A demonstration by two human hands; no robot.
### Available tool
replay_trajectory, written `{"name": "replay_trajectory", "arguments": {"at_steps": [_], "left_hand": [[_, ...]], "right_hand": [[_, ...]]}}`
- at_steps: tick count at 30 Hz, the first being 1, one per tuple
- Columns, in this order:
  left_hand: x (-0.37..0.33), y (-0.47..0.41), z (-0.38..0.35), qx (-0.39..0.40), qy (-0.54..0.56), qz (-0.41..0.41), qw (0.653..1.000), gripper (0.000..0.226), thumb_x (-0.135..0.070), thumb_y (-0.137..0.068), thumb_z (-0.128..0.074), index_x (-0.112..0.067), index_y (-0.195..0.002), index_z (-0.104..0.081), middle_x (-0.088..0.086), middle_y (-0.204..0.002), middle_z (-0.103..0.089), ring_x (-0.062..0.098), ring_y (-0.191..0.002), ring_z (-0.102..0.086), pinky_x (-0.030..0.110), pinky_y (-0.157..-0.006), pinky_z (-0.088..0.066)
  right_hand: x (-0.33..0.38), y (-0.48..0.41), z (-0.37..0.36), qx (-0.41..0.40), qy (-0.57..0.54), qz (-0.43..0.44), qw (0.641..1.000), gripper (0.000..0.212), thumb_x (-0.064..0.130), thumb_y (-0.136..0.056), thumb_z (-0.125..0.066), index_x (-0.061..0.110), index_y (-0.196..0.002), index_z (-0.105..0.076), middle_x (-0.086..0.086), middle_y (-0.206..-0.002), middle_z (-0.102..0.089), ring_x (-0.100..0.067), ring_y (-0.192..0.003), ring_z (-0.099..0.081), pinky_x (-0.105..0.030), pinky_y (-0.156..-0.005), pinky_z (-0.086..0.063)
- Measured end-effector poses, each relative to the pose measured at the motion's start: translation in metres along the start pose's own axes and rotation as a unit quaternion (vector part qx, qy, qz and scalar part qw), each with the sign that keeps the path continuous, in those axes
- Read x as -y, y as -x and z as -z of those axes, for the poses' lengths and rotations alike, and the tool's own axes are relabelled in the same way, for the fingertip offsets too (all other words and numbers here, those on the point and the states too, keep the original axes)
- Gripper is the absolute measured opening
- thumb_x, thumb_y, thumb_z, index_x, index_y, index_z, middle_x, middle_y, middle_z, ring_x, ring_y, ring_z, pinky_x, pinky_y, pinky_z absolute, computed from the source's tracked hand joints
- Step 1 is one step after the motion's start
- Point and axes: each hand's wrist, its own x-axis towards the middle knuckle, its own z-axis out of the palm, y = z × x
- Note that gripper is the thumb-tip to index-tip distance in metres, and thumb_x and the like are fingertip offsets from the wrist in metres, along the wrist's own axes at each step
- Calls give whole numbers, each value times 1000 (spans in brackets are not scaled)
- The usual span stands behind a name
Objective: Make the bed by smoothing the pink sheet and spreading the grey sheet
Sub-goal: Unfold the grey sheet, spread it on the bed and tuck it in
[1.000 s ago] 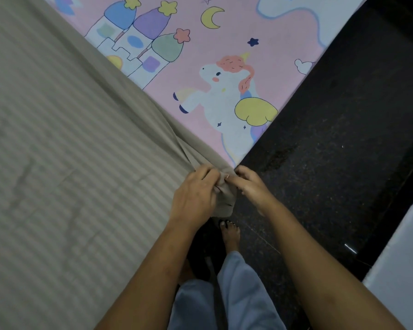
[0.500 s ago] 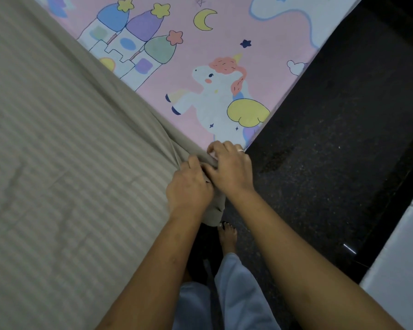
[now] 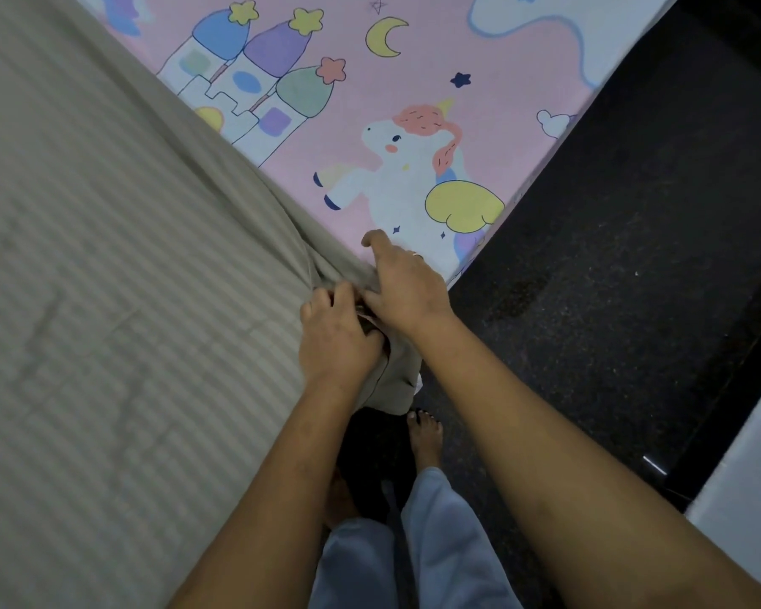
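We look down at a bed corner. Our left hand [image 3: 337,340] is closed on the bunched corner of the grey striped sheet [image 3: 106,301], which covers the left of the bed and hangs over its edge. Our right hand [image 3: 407,285] lies just beside it, fingers [image 3: 376,239] spread flat where the grey hem meets the pink sheet [image 3: 370,125] printed with a unicorn [image 3: 409,178] and castle [image 3: 255,90]. A bare foot [image 3: 425,435] stands on the dark floor [image 3: 611,257].
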Motion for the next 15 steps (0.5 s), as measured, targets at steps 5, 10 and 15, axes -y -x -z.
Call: {"name": "replay_trajectory", "arguments": {"at_steps": [5, 10, 15], "left_hand": [[-2, 6, -3, -1, 76, -4, 997, 59, -7, -74, -61, -14, -130, -45, 13, -121, -43, 29, -112, -41, 21, -85, -27], [-6, -7, 8, 68, 102, 39, 992, 30, -2, -77, -53, -13, -105, -46, 11, -107, -53, 29, -87, -55, 30, -65, -37], [-9, -17, 19, 135, 18, 43, 990, 29, -15, -77, -58, -16, -104, -46, 14, -108, -55, 27, -96, -48, 32, -71, -42]], "right_hand": [[0, -10, 10, 76, 10, -40, 996, 39, 31, -82, -65, 17, -111, -43, -4, -88, -52, -27, -81, -52, -33, -67, -42], [4, -16, 18, 189, -44, -43, 980, 22, 20, -82, -62, 14, -69, -45, 0, -68, -48, -23, -73, -49, -27, -54, -34], [-14, -7, 10, 203, -285, -84, 933, 9, 6, -82, -60, -2, -86, -58, -9, -78, -52, -19, -75, -47, -30, -68, -36]]}}
